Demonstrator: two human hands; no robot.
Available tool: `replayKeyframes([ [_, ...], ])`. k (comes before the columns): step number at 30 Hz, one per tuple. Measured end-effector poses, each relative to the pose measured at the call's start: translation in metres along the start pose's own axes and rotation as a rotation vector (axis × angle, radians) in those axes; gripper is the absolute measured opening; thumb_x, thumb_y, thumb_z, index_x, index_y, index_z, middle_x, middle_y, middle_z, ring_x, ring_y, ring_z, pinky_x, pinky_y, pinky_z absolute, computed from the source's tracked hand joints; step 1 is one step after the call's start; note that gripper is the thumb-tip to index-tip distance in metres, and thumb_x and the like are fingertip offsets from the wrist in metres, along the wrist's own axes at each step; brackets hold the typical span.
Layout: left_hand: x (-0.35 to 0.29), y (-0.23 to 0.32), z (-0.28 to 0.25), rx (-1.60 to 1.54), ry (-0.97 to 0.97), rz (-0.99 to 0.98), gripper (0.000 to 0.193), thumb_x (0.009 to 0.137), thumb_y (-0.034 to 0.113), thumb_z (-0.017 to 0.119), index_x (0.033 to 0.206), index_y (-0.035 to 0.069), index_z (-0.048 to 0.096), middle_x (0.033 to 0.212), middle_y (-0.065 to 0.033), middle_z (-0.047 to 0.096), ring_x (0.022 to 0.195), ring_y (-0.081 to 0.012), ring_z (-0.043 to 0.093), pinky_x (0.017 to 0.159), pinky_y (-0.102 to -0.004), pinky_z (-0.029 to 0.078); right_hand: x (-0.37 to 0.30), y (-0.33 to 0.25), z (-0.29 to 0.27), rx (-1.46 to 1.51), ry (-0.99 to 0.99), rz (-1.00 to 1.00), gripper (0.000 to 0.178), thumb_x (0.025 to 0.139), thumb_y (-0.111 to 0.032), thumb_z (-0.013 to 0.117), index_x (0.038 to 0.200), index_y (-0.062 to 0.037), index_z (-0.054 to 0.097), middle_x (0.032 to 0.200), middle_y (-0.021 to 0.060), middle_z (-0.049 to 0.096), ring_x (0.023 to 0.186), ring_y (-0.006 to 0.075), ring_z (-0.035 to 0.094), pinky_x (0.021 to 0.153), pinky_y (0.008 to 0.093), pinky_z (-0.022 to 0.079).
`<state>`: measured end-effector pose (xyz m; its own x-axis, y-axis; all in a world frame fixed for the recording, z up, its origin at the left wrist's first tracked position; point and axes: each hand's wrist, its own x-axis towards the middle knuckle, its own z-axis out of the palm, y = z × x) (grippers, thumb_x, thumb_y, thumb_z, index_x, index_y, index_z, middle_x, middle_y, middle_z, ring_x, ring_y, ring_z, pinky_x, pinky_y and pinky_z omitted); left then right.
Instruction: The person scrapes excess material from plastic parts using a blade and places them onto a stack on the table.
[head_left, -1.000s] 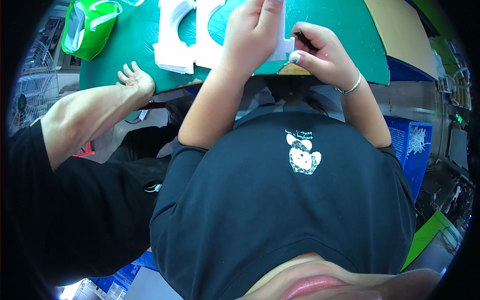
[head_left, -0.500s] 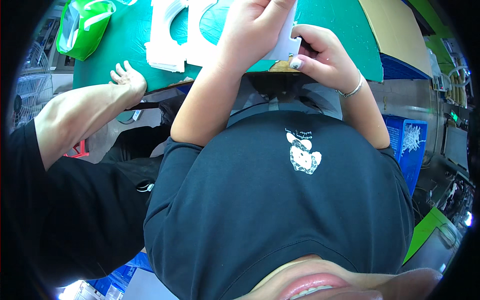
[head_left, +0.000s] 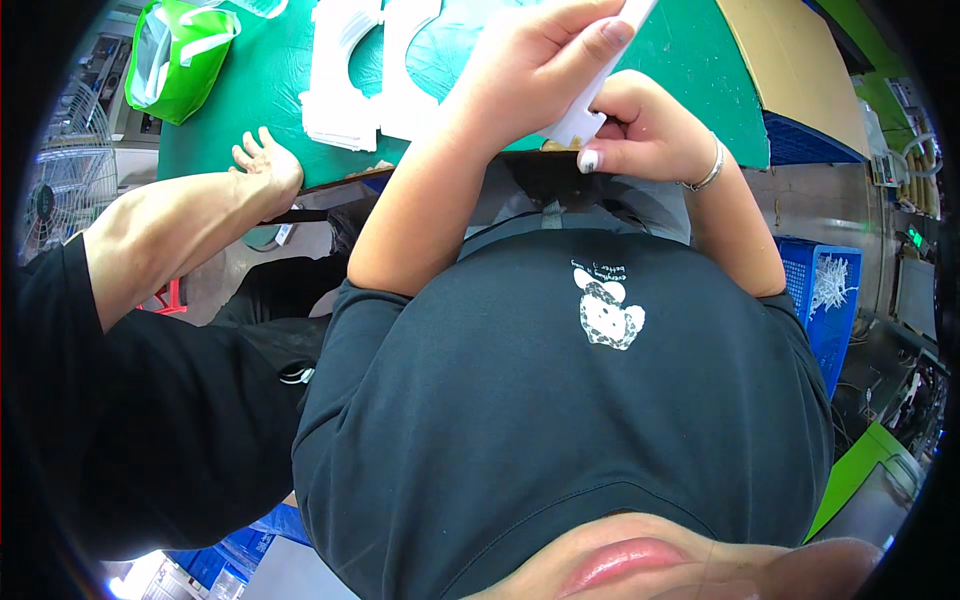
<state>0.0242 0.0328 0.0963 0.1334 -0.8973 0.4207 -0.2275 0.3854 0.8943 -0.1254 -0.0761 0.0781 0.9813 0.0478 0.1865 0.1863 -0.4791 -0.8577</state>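
Tilted above the near table edge is a stack of white cut-out sheets (head_left: 577,122), with a notch at its lower end. My left hand (head_left: 535,75) is closed round it, thumb along its edge. At the notched lower corner, my right hand (head_left: 650,130) has its fingers curled behind and its thumb below; the fingertips are partly hidden. To the left on the green table (head_left: 230,110) lie two more stacks, a left white stack (head_left: 335,115) and a right white stack (head_left: 405,105), with curved cut-outs.
Another person's hand (head_left: 265,165) rests on the table at the left. A green bag (head_left: 185,75) stands at the far left corner. At the right are a cardboard box (head_left: 790,70) and a blue crate (head_left: 825,320) holding white scraps. A fan (head_left: 65,165) is at far left.
The held white sheets have tilted further, showing more of their edge, and the left thumb now shows along it. The right hand has dropped slightly. The whole view has shifted a little.
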Motion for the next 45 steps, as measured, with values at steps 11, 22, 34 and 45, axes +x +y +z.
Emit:
replayKeyframes([
  [11, -0.006, -0.008, 0.014, 0.001, 0.071, -0.022, 0.034, 0.096, 0.031, 0.056, 0.121, 0.008, 0.063, 0.09, -0.0059, 0.068, 0.078, -0.0091, 0.059, 0.068, -0.0251, 0.048, -0.003, 0.028, 0.015, 0.648, -0.242, 0.092, 0.036, 0.084, -0.033, 0.069, 0.073, -0.0026, 0.053, 0.06, -0.0036, 0.043, 0.054, 0.0067, 0.037, 0.049, 0.0233, 0.03],
  [22, -0.006, -0.027, 0.015, -0.129, 0.182, -0.032, 0.032, 0.096, 0.027, 0.055, 0.12, 0.006, 0.061, 0.091, -0.005, 0.067, 0.079, -0.0083, 0.058, 0.069, -0.0236, 0.047, -0.006, 0.04, 0.009, 1.032, -0.124, 0.104, 0.038, 0.087, -0.036, 0.066, 0.071, -0.0107, 0.042, 0.062, -0.0042, 0.039, 0.052, 0.0053, 0.033, 0.044, 0.022, 0.024],
  [34, -0.008, -0.049, 0.017, -0.387, 0.532, -0.104, 0.024, 0.095, 0.012, 0.055, 0.112, -0.003, 0.045, 0.084, -0.0082, 0.063, 0.073, -0.0083, 0.057, 0.064, -0.0227, 0.045, -0.022, 0.037, 0.011, 0.521, 0.504, 0.171, 0.012, 0.087, -0.007, 0.066, 0.096, -0.0003, 0.061, 0.076, -0.0065, 0.047, 0.069, 0.0025, 0.04, 0.063, 0.0187, 0.037],
  [45, -0.016, -0.049, 0.022, -0.4, 0.579, -0.086, 0.019, 0.095, 0.014, 0.056, 0.104, -0.002, 0.051, 0.084, -0.0077, 0.064, 0.072, -0.0116, 0.059, 0.066, -0.0248, 0.048, -0.028, 0.043, 0.003, 0.691, 0.559, 0.139, 0.01, 0.089, -0.008, 0.064, 0.096, -0.0016, 0.062, 0.073, -0.0054, 0.051, 0.059, 0.0019, 0.04, 0.053, 0.0183, 0.033],
])
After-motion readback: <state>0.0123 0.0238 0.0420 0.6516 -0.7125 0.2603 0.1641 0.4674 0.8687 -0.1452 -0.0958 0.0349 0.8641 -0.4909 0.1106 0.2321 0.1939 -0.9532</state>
